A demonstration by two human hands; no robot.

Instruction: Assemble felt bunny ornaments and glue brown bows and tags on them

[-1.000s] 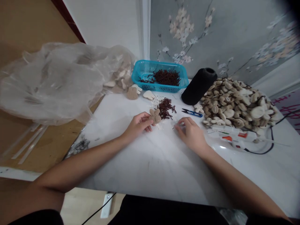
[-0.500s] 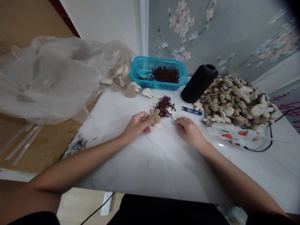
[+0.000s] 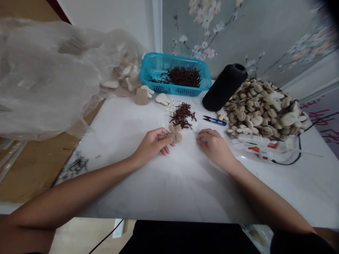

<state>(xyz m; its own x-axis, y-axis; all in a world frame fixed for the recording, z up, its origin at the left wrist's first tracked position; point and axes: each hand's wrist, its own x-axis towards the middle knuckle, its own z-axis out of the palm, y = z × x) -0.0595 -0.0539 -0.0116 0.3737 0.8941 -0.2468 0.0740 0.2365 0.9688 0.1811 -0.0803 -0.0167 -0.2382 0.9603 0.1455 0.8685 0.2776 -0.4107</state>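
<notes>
My left hand (image 3: 155, 143) pinches a small beige plush piece with rounded lobes (image 3: 175, 134) between thumb and fingers, just above the white table. To its right, my right hand (image 3: 212, 141) rests near the tabletop with thumb and fingertips pressed together; whatever they hold, if anything, is too small to make out. Beyond the hands lies a small heap of dark brown knotted cords (image 3: 182, 114), with bits of white backing beside it. Blue-handled thread snips (image 3: 215, 121) lie beyond my right hand.
A blue basket (image 3: 174, 58) with more brown cords stands at the back. Right of it are a black cone of thread (image 3: 225, 86), a large pile of beige plush pieces (image 3: 265, 109) and a white glue gun (image 3: 265, 153). A big plastic bag (image 3: 53, 77) fills the left.
The view has shifted slightly, so the table's contents sit a little higher and further left. The plush piece has turned a little in my left hand. My right hand keeps its pinch.
</notes>
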